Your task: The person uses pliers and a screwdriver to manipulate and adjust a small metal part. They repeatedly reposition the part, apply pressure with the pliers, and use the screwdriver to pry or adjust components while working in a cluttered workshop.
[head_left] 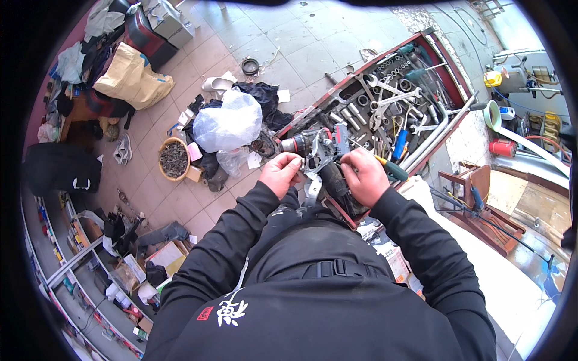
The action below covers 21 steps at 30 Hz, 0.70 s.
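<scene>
In front of my lap sits a greyish metal assembly (321,157) with bent plates; its kind I cannot make out. A black cylindrical part (334,180) lies just below it. My left hand (280,175) is closed in a pinch at the assembly's left side, and whatever its fingertips hold is too small to name. On the other side, my right hand (366,177) has its fingers curled beside the black part; what they grip is hidden. A power drill (296,144) with a red ring rests beyond the assembly, at the tool box's near end.
The long red tool box (448,54) holds several wrenches (394,99), sockets and a blue-handled screwdriver (400,144). A round basket of bolts (174,160) stands left of centre, near a white plastic bag (229,120). Shelves (84,265) line the left; a wooden stool (481,204) is at right.
</scene>
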Tool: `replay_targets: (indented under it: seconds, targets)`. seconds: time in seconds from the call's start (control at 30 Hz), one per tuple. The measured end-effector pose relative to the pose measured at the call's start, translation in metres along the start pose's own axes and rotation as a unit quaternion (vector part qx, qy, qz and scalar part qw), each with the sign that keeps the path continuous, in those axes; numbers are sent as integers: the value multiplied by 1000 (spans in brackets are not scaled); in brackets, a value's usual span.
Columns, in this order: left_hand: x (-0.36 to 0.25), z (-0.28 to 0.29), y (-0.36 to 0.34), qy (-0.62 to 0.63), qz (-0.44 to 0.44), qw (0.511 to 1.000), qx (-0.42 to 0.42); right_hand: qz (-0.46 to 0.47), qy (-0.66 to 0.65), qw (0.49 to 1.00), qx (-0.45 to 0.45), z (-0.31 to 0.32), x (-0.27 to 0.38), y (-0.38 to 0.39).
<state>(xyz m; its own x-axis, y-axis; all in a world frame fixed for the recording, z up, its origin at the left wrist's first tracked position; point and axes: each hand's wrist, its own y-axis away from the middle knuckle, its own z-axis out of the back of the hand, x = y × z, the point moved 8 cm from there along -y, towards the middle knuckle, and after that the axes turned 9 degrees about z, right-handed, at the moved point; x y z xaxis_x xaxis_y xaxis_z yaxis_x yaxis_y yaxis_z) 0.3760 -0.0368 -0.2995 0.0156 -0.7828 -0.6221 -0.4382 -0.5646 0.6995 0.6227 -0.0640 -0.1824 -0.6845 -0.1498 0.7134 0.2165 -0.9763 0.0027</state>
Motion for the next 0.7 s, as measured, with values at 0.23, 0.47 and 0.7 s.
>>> replay_targets:
  seconds: [0.23,0.47,0.7]
  targets:
    - [19,1,-5,72,44,996,-26,-123,370,914,109,47,-84,56]
    - [34,0,-14,124,89,987,-43,-60,179,981,37,103,-69,71]
    - [33,-3,-18,141,90,985,-32,-48,-127,990,35,96,5,63]
